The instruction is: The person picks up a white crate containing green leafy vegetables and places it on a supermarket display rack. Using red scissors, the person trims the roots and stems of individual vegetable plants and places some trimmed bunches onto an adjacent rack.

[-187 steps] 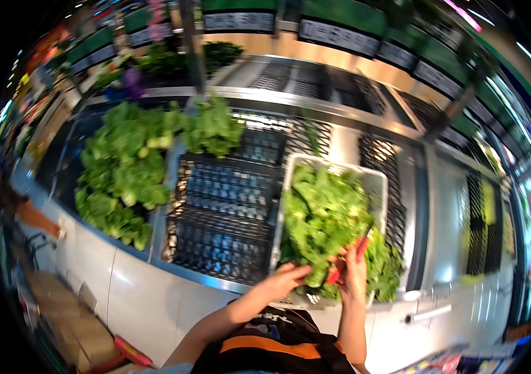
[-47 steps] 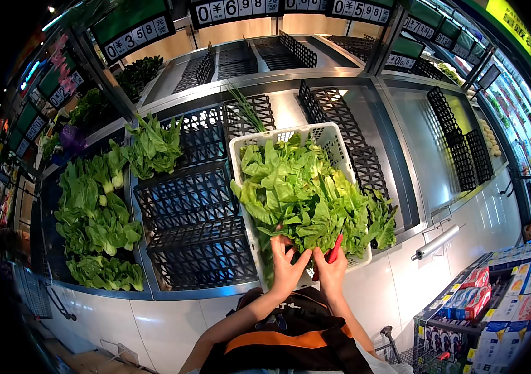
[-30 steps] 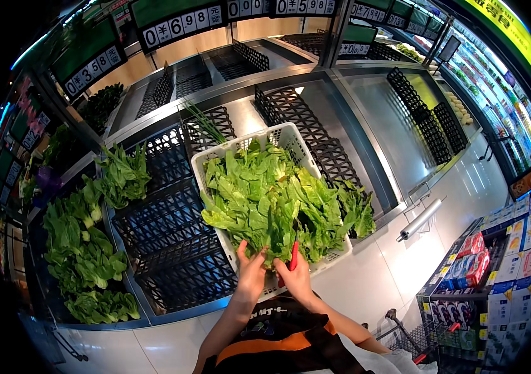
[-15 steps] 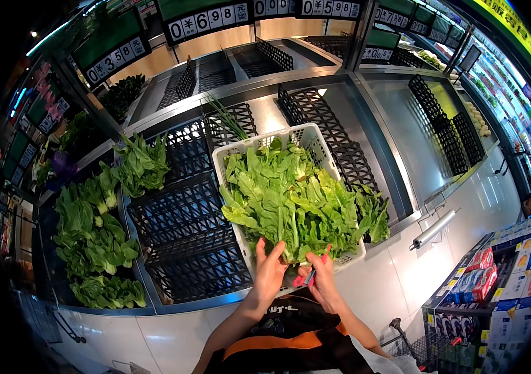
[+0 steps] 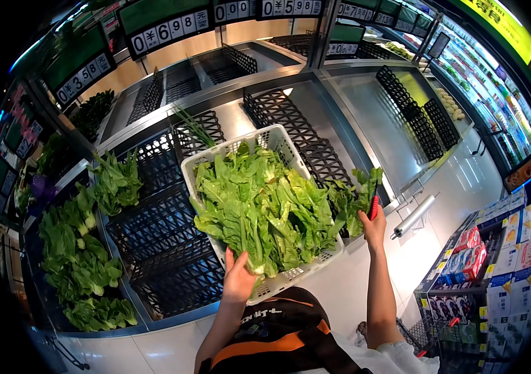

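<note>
A white plastic basket [image 5: 189, 168], heaped with green leafy lettuce [image 5: 259, 199], stands tilted on the display in front of me. At its near edge my left hand [image 5: 238, 278] has its fingers closed around the stem end of a lettuce bunch. My right hand [image 5: 374, 228] is out to the right of the basket, closed on a slim red-handled knife [image 5: 374, 209] that points upward. Loose leaves [image 5: 363, 188] are right by that hand; whether it also grips one I cannot tell. More dark leaves [image 5: 342, 202] lie along the basket's right side.
Black slatted racks [image 5: 172, 243] line the metal display, with leafy greens [image 5: 84, 268] at the left. A film roll [image 5: 413, 217] hangs on the display's front at right. Stacked boxed goods [image 5: 496, 274] stand farther right. Price signs [image 5: 168, 31] hang above.
My right hand has left the lettuce stem and swung right and upward with the knife. My left hand stays at the lettuce. The whole view has shifted, moving the scene leftward.
</note>
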The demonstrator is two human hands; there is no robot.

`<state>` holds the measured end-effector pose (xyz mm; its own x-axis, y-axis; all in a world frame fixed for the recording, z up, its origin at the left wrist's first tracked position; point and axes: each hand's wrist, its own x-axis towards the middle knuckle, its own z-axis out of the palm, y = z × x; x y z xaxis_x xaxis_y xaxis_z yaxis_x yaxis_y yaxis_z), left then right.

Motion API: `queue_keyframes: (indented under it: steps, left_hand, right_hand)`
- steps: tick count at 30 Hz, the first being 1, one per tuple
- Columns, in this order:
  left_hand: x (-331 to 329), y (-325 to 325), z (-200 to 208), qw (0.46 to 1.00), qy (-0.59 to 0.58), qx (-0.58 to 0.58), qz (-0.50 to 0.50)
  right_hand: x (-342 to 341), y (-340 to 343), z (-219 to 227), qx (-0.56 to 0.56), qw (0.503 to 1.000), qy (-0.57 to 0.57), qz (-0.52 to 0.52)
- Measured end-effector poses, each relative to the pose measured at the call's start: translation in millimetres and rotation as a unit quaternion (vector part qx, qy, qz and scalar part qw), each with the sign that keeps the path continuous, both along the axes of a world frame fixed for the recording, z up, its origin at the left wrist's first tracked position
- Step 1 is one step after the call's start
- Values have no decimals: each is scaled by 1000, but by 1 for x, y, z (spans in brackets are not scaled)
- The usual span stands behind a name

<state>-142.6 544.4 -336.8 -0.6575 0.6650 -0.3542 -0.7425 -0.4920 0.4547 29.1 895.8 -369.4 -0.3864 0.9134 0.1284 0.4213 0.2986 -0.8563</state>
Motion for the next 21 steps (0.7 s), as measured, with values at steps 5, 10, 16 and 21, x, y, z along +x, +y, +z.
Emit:
queue_keyframes:
  steps: [5, 10, 16, 21]
  left_hand:
    - [2, -4, 5, 998, 2, -55, 17]
    - [3, 2, 13, 968, 179, -167, 52]
    - [6, -2, 12, 907, 295, -291, 74]
    - [10, 12, 10, 911, 317, -244, 101]
  right_hand:
    - [22, 28, -74, 5, 995, -104, 8]
    - [21, 14, -94, 98, 995, -4, -29]
    - [-43, -122, 53, -224, 965, 102, 91]
    - [-67, -192, 46, -271, 911, 167, 263]
